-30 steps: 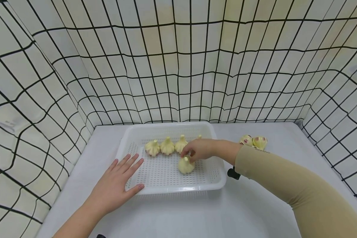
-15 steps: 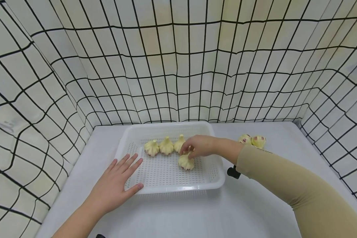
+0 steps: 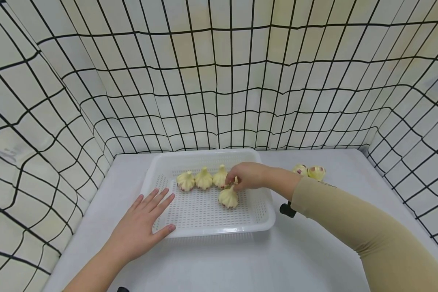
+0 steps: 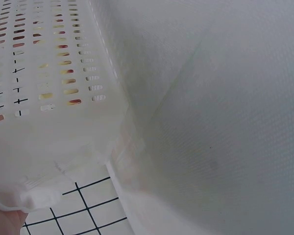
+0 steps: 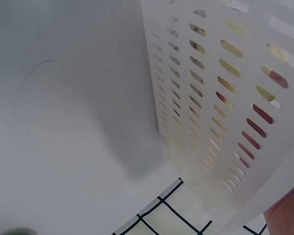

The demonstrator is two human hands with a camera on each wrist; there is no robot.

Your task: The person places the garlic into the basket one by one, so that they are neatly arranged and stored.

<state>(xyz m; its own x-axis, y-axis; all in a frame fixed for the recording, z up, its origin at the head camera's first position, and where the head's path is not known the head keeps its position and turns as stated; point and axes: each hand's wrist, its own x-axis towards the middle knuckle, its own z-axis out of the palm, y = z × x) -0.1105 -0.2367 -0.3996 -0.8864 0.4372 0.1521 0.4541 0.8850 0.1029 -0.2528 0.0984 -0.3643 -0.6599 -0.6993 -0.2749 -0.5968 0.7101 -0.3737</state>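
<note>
A white perforated plastic basket (image 3: 211,232) stands on the white table. Along its back, several pale garlic bulbs (image 3: 185,181) sit in a row, stems up. My right hand (image 3: 249,176) reaches in from the right. Its curled fingers are at the neck of a nearer garlic bulb (image 3: 228,198), whose stem leans back and right. The hand hides the right end of the row. My left hand (image 3: 140,227) lies with straight, spread fingers over the basket's left rim. Both wrist views show mainly the basket's slotted outer wall (image 4: 54,127), with garlic colours through the slots.
Two purple-streaked garlic bulbs (image 3: 316,173) lie on the table right of the basket, partly behind the right forearm. White walls with black grid netting (image 3: 219,81) enclose the back and sides. White table surface (image 3: 211,267) extends in front of the basket.
My right hand has moved slightly back. The nearer garlic bulb has tipped, its stem swinging back and right, and shifted slightly backward. The left hand stays at the left rim.
</note>
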